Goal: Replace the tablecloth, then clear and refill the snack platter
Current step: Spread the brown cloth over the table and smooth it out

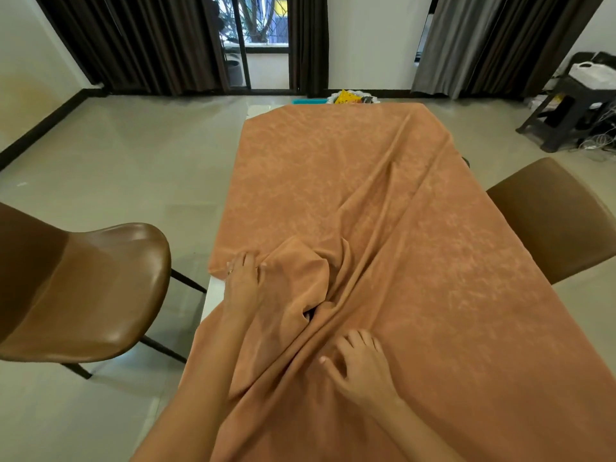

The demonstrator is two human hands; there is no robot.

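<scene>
cloth: we're looking at the orange tablecloth (350,181) draped over the white counter (213,295), covering most of the top; the far-left corner and a strip of the near-left edge are showing bare.
lay: it's sitting skewed, running off the right side and toward us, with a bunched fold near the middle and long creases fanning to the far-right corner.
left hand (242,278): we're seeing it pressing flat on the cloth at the near-left edge, fingers (248,260) spread and loose, gripping nothing.
right hand (361,365): it's resting palm-down on the cloth beside the creases, fingers splayed and relaxed, not pinching any fabric that we can make out.
handling: we're judging it soft, limp and fairly light; it's folding under its own weight, so pushing will only be piling up more ridges. The surface is looking matte, suede-like, so likely dragging on the counter rather than sliding freely.
grip: we're suggesting pinching the hem at the near-left edge and the near-right overhang, then pulling outward and apart to be tensioning the folds flat. Lifting slightly while shifting left should be beating a flat drag.
platter: the snack platter (353,96) is sitting beyond the far end of the cloth, only partly in view, next to a teal item (308,101); what it's resting on we cannot tell.
chairs: a brown chair (83,288) is standing left, another (560,215) right, both near the hanging edges, so snagging is a risk.
</scene>
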